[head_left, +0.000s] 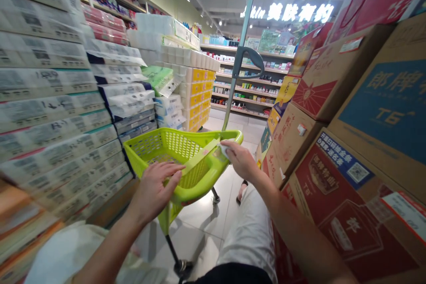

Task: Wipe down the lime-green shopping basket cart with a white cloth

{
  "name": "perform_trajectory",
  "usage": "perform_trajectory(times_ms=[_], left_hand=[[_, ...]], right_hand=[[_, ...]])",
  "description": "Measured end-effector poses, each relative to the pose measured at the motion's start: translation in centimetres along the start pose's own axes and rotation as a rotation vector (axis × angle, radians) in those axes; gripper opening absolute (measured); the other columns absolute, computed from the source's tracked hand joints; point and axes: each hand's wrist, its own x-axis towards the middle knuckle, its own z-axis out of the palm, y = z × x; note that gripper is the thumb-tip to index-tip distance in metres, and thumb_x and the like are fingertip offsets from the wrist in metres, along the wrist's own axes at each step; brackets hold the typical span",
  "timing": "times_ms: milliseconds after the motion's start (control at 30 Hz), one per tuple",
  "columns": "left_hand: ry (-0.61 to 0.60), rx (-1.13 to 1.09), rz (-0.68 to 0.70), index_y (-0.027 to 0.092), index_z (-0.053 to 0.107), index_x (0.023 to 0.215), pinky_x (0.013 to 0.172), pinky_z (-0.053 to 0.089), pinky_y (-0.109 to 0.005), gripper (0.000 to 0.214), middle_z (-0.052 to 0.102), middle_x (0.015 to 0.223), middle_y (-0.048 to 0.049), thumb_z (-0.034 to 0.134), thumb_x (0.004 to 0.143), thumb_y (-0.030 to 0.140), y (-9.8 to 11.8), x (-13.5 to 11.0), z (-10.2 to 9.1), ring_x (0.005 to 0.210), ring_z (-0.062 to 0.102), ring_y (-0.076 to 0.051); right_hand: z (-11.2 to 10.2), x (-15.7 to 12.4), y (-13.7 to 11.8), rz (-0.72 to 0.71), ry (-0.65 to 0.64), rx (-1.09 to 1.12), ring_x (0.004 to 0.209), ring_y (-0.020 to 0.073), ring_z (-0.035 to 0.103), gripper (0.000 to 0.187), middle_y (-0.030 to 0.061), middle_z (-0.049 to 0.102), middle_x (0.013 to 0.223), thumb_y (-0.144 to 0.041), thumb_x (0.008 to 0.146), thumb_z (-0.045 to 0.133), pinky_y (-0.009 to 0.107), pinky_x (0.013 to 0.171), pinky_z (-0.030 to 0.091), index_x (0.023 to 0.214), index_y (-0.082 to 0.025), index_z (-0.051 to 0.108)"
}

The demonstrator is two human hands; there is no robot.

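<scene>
Lime-green plastic shopping basket (pixel 143 151) rides on a wheeled trolley directly ahead of the person, just below both hands, its long axis seeming to run forward along the aisle. A flat green handle strip (pixel 199 159) lies slantwise across its top, between the hands. The left hand (pixel 155 191) is open, its fingers spread and extended, their tips resting on that strip with no visible grip. The right hand (pixel 239 160) sits at the basket's far right rim, partly closed, with a small white slip (pixel 224 150) pinched in its fingers; the slip is too small to identify. That right hand is nearer to the tall grey trolley pole (pixel 240 53), which rises from behind the basket. Stacked packs of toilet paper (pixel 49 84) line the aisle's left side, and printed cardboard cartons (pixel 376 111) line its right.
</scene>
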Motion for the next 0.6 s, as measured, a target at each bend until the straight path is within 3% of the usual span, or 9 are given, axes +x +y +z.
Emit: perform_trajectory(times_ms=[67,167,233,333,400,467,600], left_hand=[[-0.061,0.062,0.008,0.022,0.072,0.097,0.086,0.049,-0.039,0.041,0.075,0.098,-0.0070,0.041,0.089,0.046,2.0,0.1,-0.6,0.092,0.066,-0.023],[-0.145,0.248,-0.017,0.021,0.069,0.084,0.068,0.047,-0.034,0.036,0.072,0.085,-0.0069,0.043,0.089,0.045,4.6,0.0,-0.7,0.079,0.066,-0.024],[-0.139,0.389,-0.052,0.021,0.065,0.078,0.060,0.043,-0.031,0.036,0.069,0.079,-0.0070,0.043,0.089,0.047,5.2,-0.1,-0.6,0.072,0.065,-0.024],[-0.103,0.524,-0.052,0.020,0.062,0.077,0.054,0.038,-0.029,0.038,0.066,0.073,-0.0065,0.041,0.090,0.049,4.7,-0.1,-0.6,0.067,0.064,-0.023],[-0.076,0.568,-0.032,0.020,0.062,0.077,0.052,0.036,-0.028,0.038,0.065,0.071,-0.0060,0.040,0.091,0.049,4.1,0.0,-0.7,0.065,0.063,-0.022],[-0.064,0.585,-0.008,0.020,0.061,0.077,0.051,0.035,-0.028,0.037,0.065,0.069,-0.0058,0.041,0.090,0.049,3.8,0.0,-0.8,0.064,0.063,-0.023],[-0.079,0.582,0.042,0.021,0.061,0.080,0.051,0.035,-0.029,0.033,0.066,0.074,-0.0062,0.042,0.089,0.045,3.6,-0.2,-0.9,0.066,0.063,-0.024]], right_hand=[[0.9,-0.5,-2.5,-0.149,-0.115,0.049,0.121,0.0180,0.057,0.036,0.0088,0.065,0.127,-0.017,0.095,0.042,0.036,0.107,0.042,0.125,-0.019,0.060],[1.5,-0.3,-4.1,-0.314,-0.220,0.056,0.126,0.0189,0.054,0.035,0.0083,0.064,0.130,-0.018,0.095,0.043,0.037,0.111,0.038,0.125,-0.018,0.061],[1.1,0.7,-3.2,-0.220,-0.217,0.030,0.121,0.0196,0.058,0.035,0.0091,0.065,0.128,-0.018,0.095,0.043,0.037,0.106,0.043,0.125,-0.019,0.062],[0.4,2.4,-1.2,0.075,-0.162,-0.075,0.111,0.0215,0.064,0.035,0.0113,0.068,0.121,-0.020,0.098,0.039,0.038,0.097,0.048,0.124,-0.018,0.062],[0.5,2.8,-1.3,0.148,-0.158,-0.128,0.111,0.0218,0.064,0.036,0.0114,0.068,0.122,-0.021,0.098,0.038,0.037,0.098,0.048,0.124,-0.017,0.062],[1.3,2.6,-3.0,0.048,-0.201,-0.131,0.115,0.0208,0.062,0.035,0.0103,0.067,0.125,-0.021,0.098,0.039,0.036,0.100,0.046,0.125,-0.018,0.062],[3.5,1.8,-7.6,-0.315,-0.331,-0.115,0.118,0.0188,0.059,0.035,0.0083,0.066,0.126,-0.021,0.097,0.043,0.033,0.105,0.042,0.127,-0.019,0.060]])
